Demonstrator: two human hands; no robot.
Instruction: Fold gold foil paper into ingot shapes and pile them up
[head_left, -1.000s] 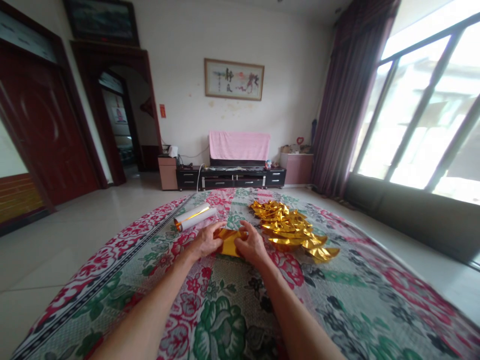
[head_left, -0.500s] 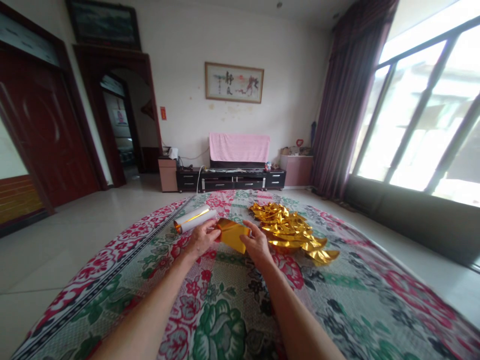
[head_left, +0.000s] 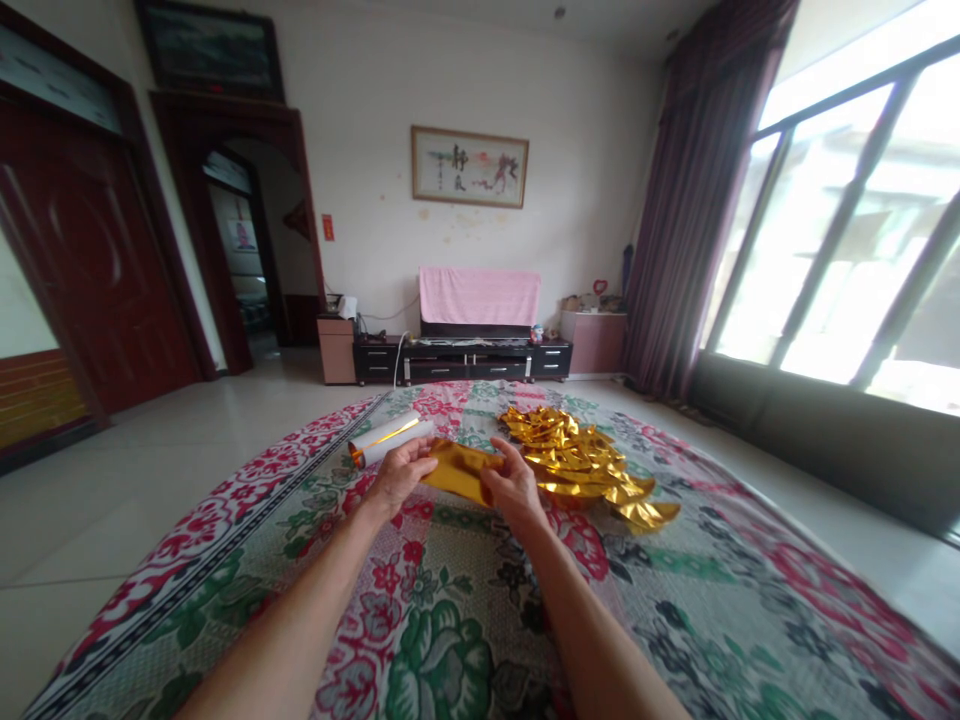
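A shiny gold foil paper (head_left: 459, 474) is stretched between my two hands, just above the flowered tablecloth (head_left: 442, 650). My left hand (head_left: 399, 476) pinches its left end between thumb and fingers. At the other end, my right hand (head_left: 514, 484) grips it, the thumb in front and some fingertips out of sight behind. Right of my right hand lies a pile of folded gold foil ingots (head_left: 577, 455). Beyond my left hand rests a curled roll of white-backed gold foil paper (head_left: 386, 438).
Past the table's far edge stands a low black TV cabinet (head_left: 469, 362), with a pink cloth (head_left: 480, 296) draped over the television on it. Purple curtains (head_left: 675, 220) and a large window are on the right. A dark red door (head_left: 97, 240) is at the left.
The gold foil paper has turned flatter and now looks like a longer strip. My left hand has shifted slightly left with its end.
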